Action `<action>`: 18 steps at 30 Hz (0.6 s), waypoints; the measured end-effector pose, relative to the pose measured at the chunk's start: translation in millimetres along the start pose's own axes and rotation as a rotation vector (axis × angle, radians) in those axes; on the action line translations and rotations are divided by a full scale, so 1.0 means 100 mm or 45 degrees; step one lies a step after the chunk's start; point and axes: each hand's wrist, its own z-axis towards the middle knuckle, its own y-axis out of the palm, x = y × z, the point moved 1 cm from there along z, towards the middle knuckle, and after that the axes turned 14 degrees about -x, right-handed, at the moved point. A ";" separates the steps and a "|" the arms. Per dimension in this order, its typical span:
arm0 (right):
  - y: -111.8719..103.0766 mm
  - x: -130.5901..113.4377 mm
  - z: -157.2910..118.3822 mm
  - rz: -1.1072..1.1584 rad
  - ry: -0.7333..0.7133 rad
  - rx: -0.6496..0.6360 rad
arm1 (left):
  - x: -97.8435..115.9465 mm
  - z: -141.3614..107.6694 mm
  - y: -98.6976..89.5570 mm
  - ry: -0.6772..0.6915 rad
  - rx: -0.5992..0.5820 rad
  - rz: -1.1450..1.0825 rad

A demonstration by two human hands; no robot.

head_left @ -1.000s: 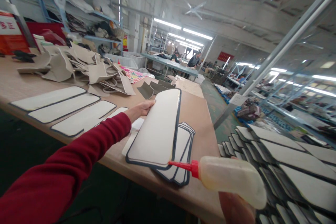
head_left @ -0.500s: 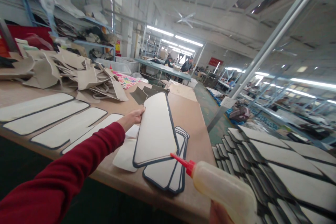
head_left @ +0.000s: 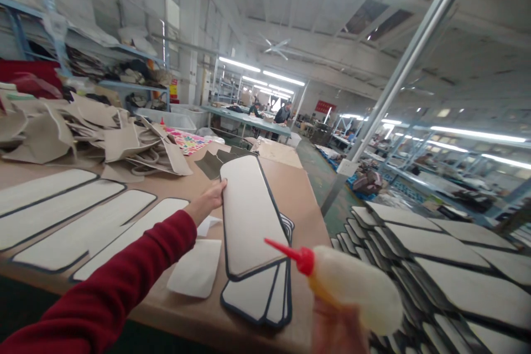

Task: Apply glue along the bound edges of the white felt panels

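Note:
My left hand, in a dark red sleeve, pinches the upper left edge of a white panel with a dark border. That panel lies tilted over a small fanned stack of similar panels. Blurred at the lower right, my right hand grips a translucent glue bottle with a red nozzle. The nozzle tip points left, over the lower part of the held panel; whether it touches cannot be made out. White paper pieces lie left of the stack.
More bordered panels lie in a row at the left of the brown table. Behind them is a heap of beige pieces. Stacked panels stand at the right, beside a metal post. People work at a far table.
The held panel has turned more upright, with my left hand still on its edge. The bottle's nozzle has moved off the panel's lower edge, inward over its face. The whole view has shifted.

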 end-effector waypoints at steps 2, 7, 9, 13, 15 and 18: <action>-0.01 -0.16 0.28 0.073 -0.062 0.157 | 0.01 -0.03 0.00 0.018 0.004 0.030; -0.10 -0.37 0.82 0.147 -0.054 0.059 | 0.04 -0.17 0.09 0.000 -0.113 0.087; -0.13 -0.38 0.95 0.103 -0.046 -0.010 | 0.07 -0.24 0.16 -0.016 -0.181 0.107; -0.15 -0.39 1.14 0.020 -0.083 -0.093 | 0.13 -0.38 0.31 -0.044 -0.276 0.142; -0.17 -0.39 1.20 0.019 -0.084 -0.110 | 0.16 -0.43 0.37 -0.058 -0.309 0.162; -0.23 -0.38 1.24 0.035 -0.032 -0.132 | 0.17 -0.47 0.43 -0.072 -0.349 0.185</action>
